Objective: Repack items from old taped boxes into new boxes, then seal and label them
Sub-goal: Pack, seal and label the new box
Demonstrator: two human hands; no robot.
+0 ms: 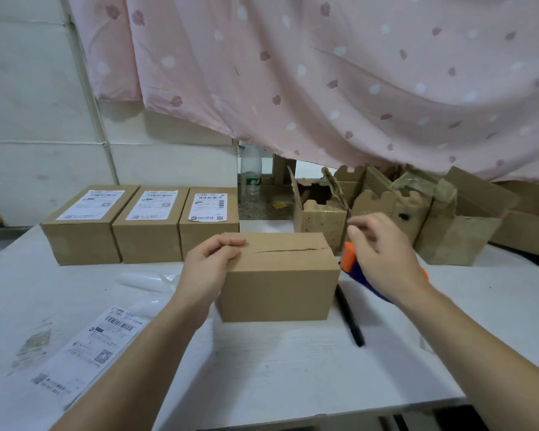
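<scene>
Since the flaps of the new box (pixel 280 275) meet only in a ragged, untaped seam, it is closed but not sealed. Outside the left forearm lies a loose shipping label (pixel 87 346), and beyond the left hand stand three labelled boxes (pixel 147 225) in a row. The left hand (pixel 209 265) grips the new box's left end, fingers curled over the top edge and pressing the flap down. The box stands between the two hands. It looks like light, stiff corrugated card that would dent at the seam, so the ends and corners are probably the safest hold. Under the right wrist lies a black pen (pixel 349 315). The right hand (pixel 383 253) hovers beside the box's right end, over an orange and blue tape dispenser (pixel 349 256), fingers loosely fanned; whether thumb and forefinger pinch anything I cannot tell. Past it stand the old boxes (pixel 402 213), torn open.
</scene>
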